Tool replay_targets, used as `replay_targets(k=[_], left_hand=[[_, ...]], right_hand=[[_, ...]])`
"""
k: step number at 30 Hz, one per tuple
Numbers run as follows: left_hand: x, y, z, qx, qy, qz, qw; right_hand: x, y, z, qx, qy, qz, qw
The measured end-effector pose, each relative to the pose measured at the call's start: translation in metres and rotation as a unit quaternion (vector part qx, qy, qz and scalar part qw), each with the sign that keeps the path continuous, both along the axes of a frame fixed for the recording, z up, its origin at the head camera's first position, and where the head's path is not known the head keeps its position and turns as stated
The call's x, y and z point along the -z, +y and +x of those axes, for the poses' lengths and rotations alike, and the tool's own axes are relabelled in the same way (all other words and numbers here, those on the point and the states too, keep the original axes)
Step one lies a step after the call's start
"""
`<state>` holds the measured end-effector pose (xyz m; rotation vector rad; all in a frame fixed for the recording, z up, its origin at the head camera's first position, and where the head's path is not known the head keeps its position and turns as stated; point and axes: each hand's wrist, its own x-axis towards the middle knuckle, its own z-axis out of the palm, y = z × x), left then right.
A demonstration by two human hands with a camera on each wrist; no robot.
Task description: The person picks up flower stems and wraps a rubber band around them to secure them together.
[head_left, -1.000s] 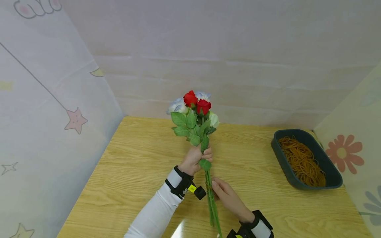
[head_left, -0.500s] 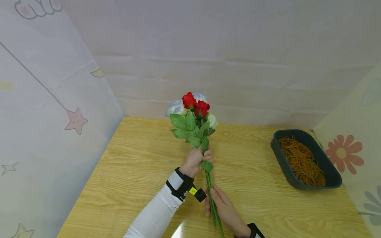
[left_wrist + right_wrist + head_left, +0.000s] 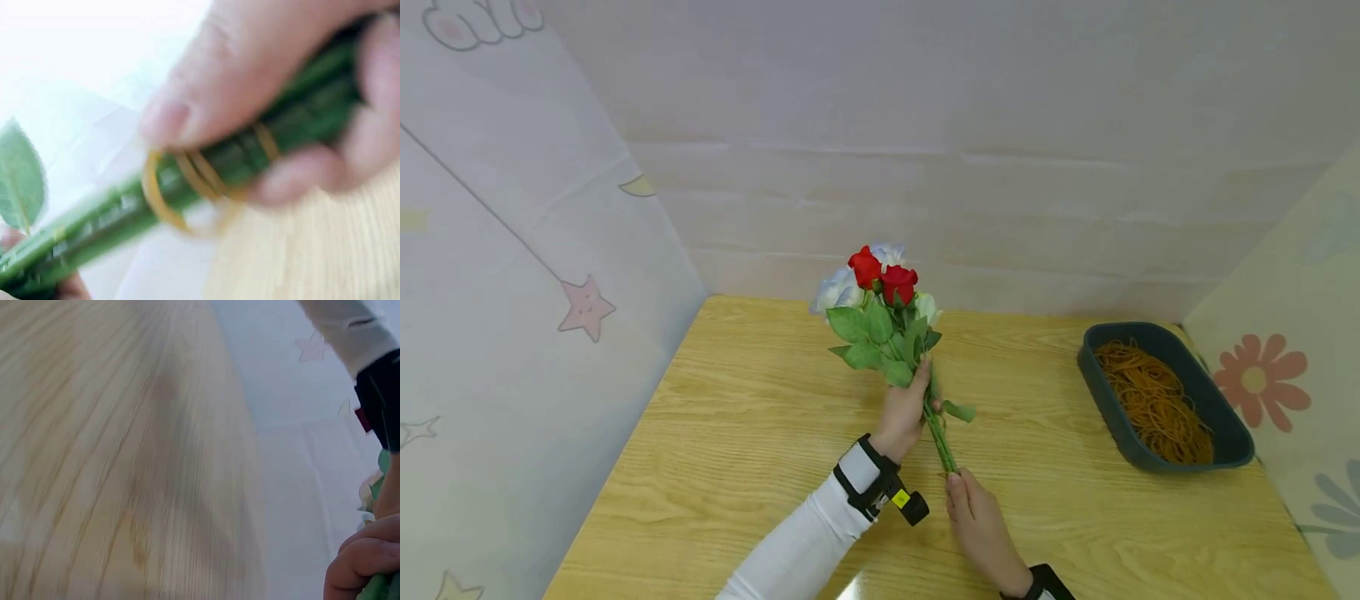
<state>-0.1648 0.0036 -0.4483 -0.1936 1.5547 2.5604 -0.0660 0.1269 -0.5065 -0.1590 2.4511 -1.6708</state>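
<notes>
In the head view a bouquet (image 3: 898, 287) of red roses with pale blue and whitish flowers leans up and left over the table. My left hand (image 3: 904, 408) grips its green stems just below the leaves, thumb pointing up along them. Lower down, my right hand (image 3: 981, 525) grips the stem ends. The left wrist view brings the right hand (image 3: 250, 75) close: thumb and fingers surround the stems (image 3: 94, 231), and orange-yellow rubber bands (image 3: 194, 175) loop round them at the fingertips. In the right wrist view, curled fingers (image 3: 365, 556) wrap the stems at the lower right corner.
A dark green bin (image 3: 1105, 400) heaped with orange-yellow rubber bands (image 3: 1153, 408) stands at the table's right back. Pale printed sheets form walls (image 3: 970, 108) behind and at both sides of the wooden table (image 3: 737, 417).
The bouquet's head has dipped slightly and moved left, while the stem ends shifted right. My left thumb now lies up along the stems. My right hand has come in and closed round the lower stems.
</notes>
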Motion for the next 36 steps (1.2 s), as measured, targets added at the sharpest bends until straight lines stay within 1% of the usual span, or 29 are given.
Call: replay_targets(k=[2, 3, 5, 6, 7, 9, 12, 13, 14, 16, 19, 24, 27, 29, 32, 34, 36], left_hand=[[0.006, 0.001, 0.001, 0.002, 0.001, -0.043, 0.9991], [0.009, 0.001, 0.001, 0.008, -0.001, -0.062, 0.9981], [0.016, 0.001, 0.002, 0.026, -0.008, -0.101, 0.9946], [0.020, 0.001, 0.003, 0.036, -0.012, -0.117, 0.9924], [0.024, 0.001, 0.003, 0.044, -0.018, -0.134, 0.9899], [0.031, 0.001, 0.003, 0.060, -0.026, -0.163, 0.9844], [0.042, 0.001, 0.003, 0.067, -0.036, -0.193, 0.9783], [0.045, 0.002, 0.002, 0.067, -0.038, -0.201, 0.9767], [0.049, 0.002, 0.001, 0.065, -0.036, -0.208, 0.9752], [0.054, 0.003, 0.000, 0.059, -0.044, -0.217, 0.9733], [0.063, 0.003, -0.003, 0.047, -0.058, -0.220, 0.9726], [0.079, 0.002, -0.006, 0.030, -0.080, -0.209, 0.9741], [0.088, 0.002, -0.009, 0.029, -0.094, -0.208, 0.9731], [0.093, 0.002, -0.011, 0.032, -0.102, -0.213, 0.9713], [0.096, 0.002, -0.013, 0.038, -0.111, -0.217, 0.9691], [0.098, 0.003, -0.014, 0.041, -0.110, -0.223, 0.9679], [0.099, 0.003, -0.014, 0.042, -0.112, -0.225, 0.9670]], right_hand=[[0.004, 0.009, -0.002, 0.001, 0.028, 0.037, 0.999], [0.006, 0.014, -0.003, 0.000, 0.044, 0.056, 0.997], [0.009, 0.022, -0.005, -0.002, 0.070, 0.086, 0.994], [0.011, 0.026, -0.006, -0.006, 0.094, 0.099, 0.991], [0.012, 0.030, -0.007, -0.007, 0.099, 0.110, 0.989], [0.015, 0.036, -0.010, -0.009, 0.100, 0.133, 0.986], [0.019, 0.041, -0.016, -0.015, 0.072, 0.167, 0.983], [0.019, 0.043, -0.018, -0.016, 0.050, 0.179, 0.982], [0.020, 0.043, -0.020, -0.019, 0.040, 0.193, 0.980], [0.022, 0.043, -0.023, -0.030, 0.024, 0.218, 0.975], [0.023, 0.041, -0.026, -0.046, 0.019, 0.254, 0.966], [0.028, 0.036, -0.028, -0.060, 0.044, 0.316, 0.946], [0.032, 0.035, -0.027, -0.061, 0.055, 0.340, 0.937], [0.035, 0.035, -0.027, -0.062, 0.059, 0.348, 0.934], [0.038, 0.036, -0.027, -0.062, 0.071, 0.350, 0.932], [0.039, 0.036, -0.027, -0.062, 0.077, 0.351, 0.931], [0.040, 0.037, -0.027, -0.062, 0.083, 0.357, 0.928]])
